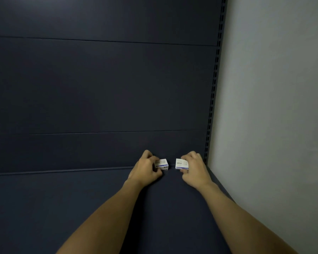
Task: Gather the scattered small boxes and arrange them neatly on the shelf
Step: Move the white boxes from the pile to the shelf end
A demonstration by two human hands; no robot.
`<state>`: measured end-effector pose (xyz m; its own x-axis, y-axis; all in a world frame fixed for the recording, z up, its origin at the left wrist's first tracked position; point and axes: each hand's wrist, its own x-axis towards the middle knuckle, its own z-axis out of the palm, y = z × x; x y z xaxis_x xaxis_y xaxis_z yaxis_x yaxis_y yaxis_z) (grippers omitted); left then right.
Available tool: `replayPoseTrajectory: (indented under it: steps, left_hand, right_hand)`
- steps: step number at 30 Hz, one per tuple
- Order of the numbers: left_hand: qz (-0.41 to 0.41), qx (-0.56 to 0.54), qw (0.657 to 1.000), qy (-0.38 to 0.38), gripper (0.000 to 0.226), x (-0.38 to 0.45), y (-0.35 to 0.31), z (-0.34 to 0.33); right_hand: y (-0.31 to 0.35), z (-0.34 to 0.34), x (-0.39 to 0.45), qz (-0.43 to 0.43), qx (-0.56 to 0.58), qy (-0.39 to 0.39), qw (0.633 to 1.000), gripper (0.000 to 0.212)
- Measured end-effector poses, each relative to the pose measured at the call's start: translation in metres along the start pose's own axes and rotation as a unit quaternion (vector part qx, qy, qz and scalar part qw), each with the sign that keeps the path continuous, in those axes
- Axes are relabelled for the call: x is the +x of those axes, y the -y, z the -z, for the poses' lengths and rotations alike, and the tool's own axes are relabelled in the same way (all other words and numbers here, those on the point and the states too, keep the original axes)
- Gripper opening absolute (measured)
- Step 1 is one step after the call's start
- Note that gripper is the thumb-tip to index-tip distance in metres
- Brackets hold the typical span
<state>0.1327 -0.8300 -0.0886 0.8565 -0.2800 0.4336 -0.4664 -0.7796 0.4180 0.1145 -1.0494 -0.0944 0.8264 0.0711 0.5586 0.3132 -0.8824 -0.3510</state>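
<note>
Shelf [62,208] dark, wall [273,88] pale | left hand [145,169] grips left box [162,164] | right hand [195,167] grips right box [180,163]

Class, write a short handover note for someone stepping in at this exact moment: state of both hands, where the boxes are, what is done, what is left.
Left hand: grips the left small white box.
Right hand: grips the right small white box.
Both boxes sit at the back of the dark shelf, near its right corner, with a gap between them.
Done: two boxes brought to the back panel.
Left: close the gap, square them up, let go. No other boxes are in view.
</note>
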Motion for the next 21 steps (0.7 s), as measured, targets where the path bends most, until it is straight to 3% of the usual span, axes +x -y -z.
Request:
replayPoseTrajectory:
  steps: [14, 21]
  left_hand:
    - [-0.01, 0.034, 0.999, -0.006, 0.05, 0.012, 0.01, -0.01]
    - [-0.007, 0.041, 0.999, -0.028, 0.051, 0.01, 0.009, -0.011]
  right_hand:
    - [-0.003, -0.021, 0.019, 0.037, 0.023, 0.014, 0.999, 0.052]
    - [-0.004, -0.022, 0.018, 0.06, 0.039, 0.016, 0.997, 0.047]
